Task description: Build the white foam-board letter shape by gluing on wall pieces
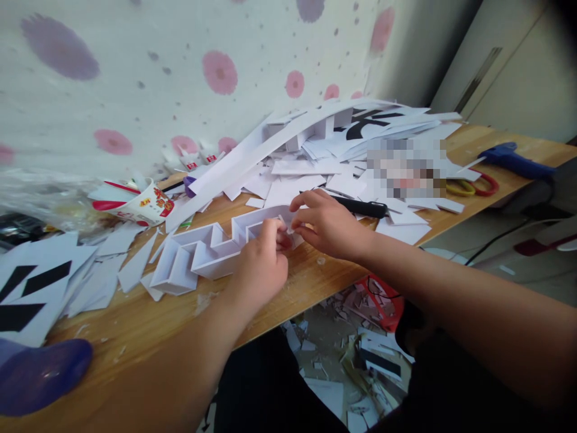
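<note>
A white zigzag model of folded card walls (205, 249) lies on the wooden table (148, 325). My left hand (261, 264) is closed, its fingertips pinching the right end of the model. My right hand (327, 225) meets it from the right, thumb and fingers pinched on the same small white wall piece. Both hands touch each other at that end.
Heaps of white paper offcuts (315, 156) cover the back of the table. A black pen (363, 207), scissors (473, 186) and a blue glue gun (514, 159) lie to the right. A paper cup (144, 204) lies at the left, with black-and-white printed sheets (31, 288). Scraps litter the floor (351, 361).
</note>
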Tool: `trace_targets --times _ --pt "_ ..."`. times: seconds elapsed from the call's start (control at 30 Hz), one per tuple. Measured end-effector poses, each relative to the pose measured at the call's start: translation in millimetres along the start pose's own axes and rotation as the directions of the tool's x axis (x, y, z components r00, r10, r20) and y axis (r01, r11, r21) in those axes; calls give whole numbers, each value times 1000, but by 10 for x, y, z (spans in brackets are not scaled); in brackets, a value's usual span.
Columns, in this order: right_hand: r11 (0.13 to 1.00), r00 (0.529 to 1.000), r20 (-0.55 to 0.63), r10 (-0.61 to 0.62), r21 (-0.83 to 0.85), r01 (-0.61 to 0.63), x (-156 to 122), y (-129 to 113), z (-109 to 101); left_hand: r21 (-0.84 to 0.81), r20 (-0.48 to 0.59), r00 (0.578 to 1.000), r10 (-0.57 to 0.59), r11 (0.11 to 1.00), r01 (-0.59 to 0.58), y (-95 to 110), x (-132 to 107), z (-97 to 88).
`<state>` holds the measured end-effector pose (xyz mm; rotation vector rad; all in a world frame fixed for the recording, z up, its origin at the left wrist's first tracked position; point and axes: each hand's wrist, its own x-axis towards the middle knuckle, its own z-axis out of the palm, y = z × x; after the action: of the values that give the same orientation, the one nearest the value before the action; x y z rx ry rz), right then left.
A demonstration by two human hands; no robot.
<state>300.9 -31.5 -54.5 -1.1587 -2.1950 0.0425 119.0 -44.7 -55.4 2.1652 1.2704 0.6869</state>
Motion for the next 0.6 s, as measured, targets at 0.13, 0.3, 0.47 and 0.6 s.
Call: trace_targets --times 0.13,0.3,0.47,0.6 --pt "1000 1000 5 3 -21 -2 5 -9 9 8 5 1000 11 1000 -11 -11 7 2" --pt "1000 1000 -4 5 -21 -5 10 -12 16 5 6 1000 7 1000 -7 -10 15 0" --pt "1000 1000 -10 16 -13 -16 6 -13 23 10 11 1000 15 1000 -15 -6 19 -9" --pt "999 999 12 38 33 -38 9 26 -11 7 32 999 -1 1000 1 12 18 -30"
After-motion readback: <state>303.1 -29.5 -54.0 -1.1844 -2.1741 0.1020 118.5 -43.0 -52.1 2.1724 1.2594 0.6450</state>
